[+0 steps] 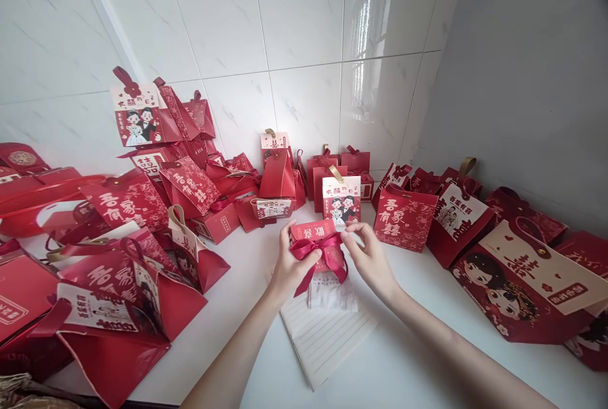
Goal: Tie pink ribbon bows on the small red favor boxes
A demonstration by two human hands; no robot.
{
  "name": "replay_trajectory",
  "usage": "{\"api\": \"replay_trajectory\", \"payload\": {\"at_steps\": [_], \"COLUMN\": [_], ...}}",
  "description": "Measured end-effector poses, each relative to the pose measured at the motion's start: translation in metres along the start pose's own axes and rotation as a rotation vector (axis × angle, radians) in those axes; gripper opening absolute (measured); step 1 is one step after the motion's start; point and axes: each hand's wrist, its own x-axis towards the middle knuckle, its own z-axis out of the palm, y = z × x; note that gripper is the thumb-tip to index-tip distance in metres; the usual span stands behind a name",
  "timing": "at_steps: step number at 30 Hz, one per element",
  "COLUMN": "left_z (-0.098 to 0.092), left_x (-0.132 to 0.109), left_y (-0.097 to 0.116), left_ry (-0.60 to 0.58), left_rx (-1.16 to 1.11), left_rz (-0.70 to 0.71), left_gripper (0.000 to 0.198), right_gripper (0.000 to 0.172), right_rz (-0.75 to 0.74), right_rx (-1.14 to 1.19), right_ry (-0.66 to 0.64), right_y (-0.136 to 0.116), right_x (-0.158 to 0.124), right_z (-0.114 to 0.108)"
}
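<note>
My left hand (294,266) grips a small red gift box (313,230), its thumb pressed on the front by the knot. Around the box a dark red satin ribbon (327,245) is tied in a bow, with tails hanging down. At the box's right side, my right hand (370,257) has its thumb and fingers curled at the bow's right loop, seemingly pinching it. Just below the box, a white translucent packet (332,294) lies over a lined notebook (327,339) on the white table (266,364).
Several red gift boxes with handles crowd both sides, including a heap (185,187) at left and a large portrait box (522,282) at right. A cream-and-red box (342,200) stands just behind my hands. A tiled wall (304,16) closes off the back.
</note>
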Motion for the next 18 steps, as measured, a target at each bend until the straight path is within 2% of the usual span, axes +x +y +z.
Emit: {"api": "replay_trajectory", "payload": {"at_steps": [1,2,3,6,7,8,10,13,18], "left_z": [0.000,0.000,-0.001,-0.002,-0.002,-0.002,-0.002,-0.001,0.000], "left_x": [0.000,0.001,0.001,0.002,0.002,0.001,0.001,0.002,0.003], "left_y": [0.000,0.000,0.000,-0.002,-0.002,-0.002,-0.002,-0.001,-0.002], "left_ry": [-0.001,-0.008,-0.021,-0.035,-0.034,-0.032,-0.023,-0.012,-0.008], "left_rx": [-0.001,-0.008,-0.018,-0.037,-0.034,-0.027,-0.008,-0.007,-0.005], "left_rz": [-0.003,0.001,0.010,0.034,0.036,0.036,0.033,0.041,0.055], "left_gripper": [0.068,0.067,0.068,0.070,0.069,0.067,0.063,0.059,0.058], "right_gripper": [0.022,0.017,0.017,0.026,0.028,0.029,0.027,0.024,0.028], "right_rz": [-0.084,-0.156,-0.202,-0.179,-0.137,-0.069,0.118,0.390,0.563], "right_rx": [-0.081,-0.153,-0.215,-0.343,-0.375,-0.390,-0.339,-0.180,0.049], "right_ry": [0.040,0.011,-0.101,-0.657,-0.785,-0.855,-0.880,-0.833,-0.767], "right_y": [-0.005,-0.011,-0.016,-0.027,-0.027,-0.026,-0.023,-0.015,-0.005], "right_x": [-0.003,-0.007,-0.012,-0.025,-0.029,-0.033,-0.039,-0.043,-0.047], "right_z": [-0.001,-0.001,-0.001,0.005,0.009,0.012,0.019,0.028,0.038]}}
